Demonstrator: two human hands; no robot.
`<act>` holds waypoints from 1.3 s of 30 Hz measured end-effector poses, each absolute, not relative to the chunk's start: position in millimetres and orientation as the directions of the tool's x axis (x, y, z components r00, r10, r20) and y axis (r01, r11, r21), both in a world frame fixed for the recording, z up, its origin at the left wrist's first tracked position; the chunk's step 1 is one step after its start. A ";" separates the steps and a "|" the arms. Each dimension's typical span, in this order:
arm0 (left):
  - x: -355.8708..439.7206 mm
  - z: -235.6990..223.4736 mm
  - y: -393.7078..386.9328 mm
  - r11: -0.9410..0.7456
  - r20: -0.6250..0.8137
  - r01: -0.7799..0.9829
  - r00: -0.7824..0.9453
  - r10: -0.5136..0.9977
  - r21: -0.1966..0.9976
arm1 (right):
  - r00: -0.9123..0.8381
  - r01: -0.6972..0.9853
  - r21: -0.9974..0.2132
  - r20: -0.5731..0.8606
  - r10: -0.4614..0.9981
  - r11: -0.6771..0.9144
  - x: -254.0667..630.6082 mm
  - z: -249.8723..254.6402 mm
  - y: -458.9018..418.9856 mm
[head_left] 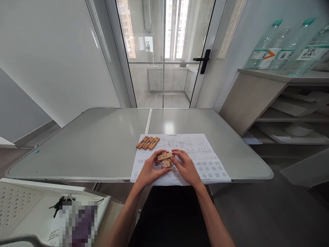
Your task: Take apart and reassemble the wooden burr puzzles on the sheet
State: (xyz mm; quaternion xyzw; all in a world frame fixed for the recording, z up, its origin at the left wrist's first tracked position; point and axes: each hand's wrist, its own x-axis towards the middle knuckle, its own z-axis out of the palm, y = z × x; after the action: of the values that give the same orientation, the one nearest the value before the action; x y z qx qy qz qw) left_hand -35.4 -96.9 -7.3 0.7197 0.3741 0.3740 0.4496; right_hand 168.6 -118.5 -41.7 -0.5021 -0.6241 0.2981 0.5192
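Between my two hands is a partly joined wooden burr puzzle (166,157), its light wooden pieces crossing each other. My left hand (151,169) grips it from the left, thumb low and fingers along the upper side. From the right, my right hand (185,168) closes its thumb and fingers on the same pieces. Beyond my left hand, several notched wooden puzzle pieces (148,142) lie side by side, slanted, on a printed sheet (183,145). Line diagrams cover the sheet, and my hands hide part of it.
The sheet rests on a grey folding table (113,144) with a centre seam. At lower left stands a white perforated tray (20,202) with keys (61,205). A shelf unit (252,96) at right carries several plastic bottles (267,44). A glass door (164,82) stands behind the table.
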 end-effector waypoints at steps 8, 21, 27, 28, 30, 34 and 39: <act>-35.0 -5.2 -98.4 -0.320 0.194 0.221 0.452 0.871 0.921 | 0.022 0.271 -0.920 0.299 0.954 0.282 169.2 -34.2 -122.4; -31.3 -14.9 -96.4 -0.322 0.214 0.302 0.341 0.916 0.897 | 0.075 0.052 -0.977 0.212 0.974 0.209 171.3 -28.5 -124.5; -29.7 -22.6 -91.5 -0.299 0.239 0.319 0.216 0.947 0.899 | 0.216 -0.038 -0.990 0.121 0.969 0.132 168.5 -33.4 -122.4; -29.5 -23.9 -90.6 -0.302 0.249 0.312 0.199 0.948 0.901 | 0.227 -0.061 -0.990 0.108 0.968 0.125 167.7 -34.1 -122.1; -29.3 -26.2 -88.8 -0.309 0.271 0.316 0.160 0.949 0.897 | 0.243 -0.105 -0.987 0.090 0.966 0.118 166.3 -34.7 -121.9; -29.6 -29.0 -87.1 -0.343 0.310 0.366 0.149 0.939 0.865 | 0.259 -0.126 -0.985 0.082 0.962 0.118 164.9 -32.9 -122.6; -29.0 -30.4 -87.5 -0.379 0.334 0.436 0.179 0.925 0.816 | 0.295 0.115 -0.988 0.133 0.946 0.103 163.0 -31.0 -124.9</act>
State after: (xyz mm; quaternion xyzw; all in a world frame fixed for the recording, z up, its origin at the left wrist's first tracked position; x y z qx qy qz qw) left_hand -29.0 -87.5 -30.4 0.7124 0.4778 0.4268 0.2864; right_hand 163.0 -124.9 -31.0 -0.5637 -0.4708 0.3619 0.5742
